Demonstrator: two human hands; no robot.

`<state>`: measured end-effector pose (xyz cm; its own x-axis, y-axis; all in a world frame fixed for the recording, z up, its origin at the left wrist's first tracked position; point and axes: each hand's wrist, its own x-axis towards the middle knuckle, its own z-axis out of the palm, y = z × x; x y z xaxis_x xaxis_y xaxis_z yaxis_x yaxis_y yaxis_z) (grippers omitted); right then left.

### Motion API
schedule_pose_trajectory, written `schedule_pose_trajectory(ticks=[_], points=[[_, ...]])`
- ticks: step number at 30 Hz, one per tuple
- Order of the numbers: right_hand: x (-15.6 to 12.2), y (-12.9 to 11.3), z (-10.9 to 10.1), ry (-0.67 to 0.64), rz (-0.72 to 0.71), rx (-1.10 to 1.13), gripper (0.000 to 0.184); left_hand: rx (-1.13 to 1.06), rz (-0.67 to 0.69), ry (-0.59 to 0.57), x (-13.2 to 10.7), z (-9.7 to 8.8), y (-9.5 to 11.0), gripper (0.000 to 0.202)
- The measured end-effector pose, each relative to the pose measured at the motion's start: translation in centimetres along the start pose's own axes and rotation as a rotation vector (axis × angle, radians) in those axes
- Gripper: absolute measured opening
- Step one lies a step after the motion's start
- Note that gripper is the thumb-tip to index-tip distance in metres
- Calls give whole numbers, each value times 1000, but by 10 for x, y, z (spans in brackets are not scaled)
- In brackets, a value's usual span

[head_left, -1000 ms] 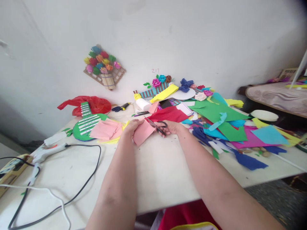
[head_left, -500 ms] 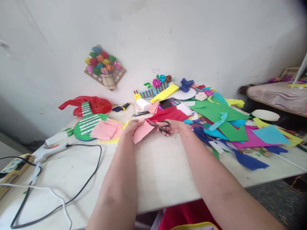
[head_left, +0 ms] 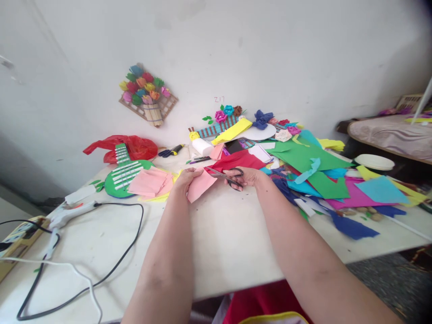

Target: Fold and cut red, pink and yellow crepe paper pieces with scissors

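My left hand (head_left: 187, 178) pinches a piece of pink paper (head_left: 200, 187) over the middle of the table. In my right hand (head_left: 248, 176) is a pair of scissors (head_left: 235, 178) with black handles, fingers through the loops. The blades are parted and point left at the paper's upper right edge. Whether they touch the paper I cannot tell. Left of my left hand, a stack of pink paper pieces (head_left: 151, 181) lies on yellow paper, overlapping a green guitar-shaped craft (head_left: 122, 175) with white strips. Red paper (head_left: 241, 159) lies just behind my right hand.
A glue gun (head_left: 72, 215) with a looping black cord lies at left, near a power strip (head_left: 22, 240). A red plastic bag (head_left: 135, 148) and pliers (head_left: 171, 151) sit behind. Colored paper scraps (head_left: 317, 180) cover the right side. A flower craft (head_left: 145, 92) hangs on the wall.
My right hand and the scissors have drawn slightly right, away from the pink paper. My left hand and the paper have barely moved.
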<state>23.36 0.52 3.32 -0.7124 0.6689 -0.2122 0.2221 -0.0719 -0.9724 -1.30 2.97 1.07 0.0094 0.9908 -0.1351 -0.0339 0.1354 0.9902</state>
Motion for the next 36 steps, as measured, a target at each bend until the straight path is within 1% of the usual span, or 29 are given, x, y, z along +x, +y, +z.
schedule_pose_trajectory(ticks=[4,7,13,17,20,23,29,36], points=[[0,5,-6,-6,41,25,47,-39,21,-5,2,-1,-1,40],[2,7,-6,6,66,22,48,-47,20,-7,4,-3,-2,39],[9,2,7,-3,87,40,46,-16,12,1,1,-3,0,39],[12,-3,15,59,125,55,46,-22,-13,-21,-4,-1,3,38],[15,-5,19,81,150,32,50,-33,-17,-26,-5,0,4,36],[17,-6,21,90,147,2,53,-51,-18,-26,-6,0,4,34],[13,-6,19,65,127,-5,56,-62,-18,-19,-5,0,4,33],[13,-15,24,136,82,-122,61,-46,-22,2,-3,0,3,34]])
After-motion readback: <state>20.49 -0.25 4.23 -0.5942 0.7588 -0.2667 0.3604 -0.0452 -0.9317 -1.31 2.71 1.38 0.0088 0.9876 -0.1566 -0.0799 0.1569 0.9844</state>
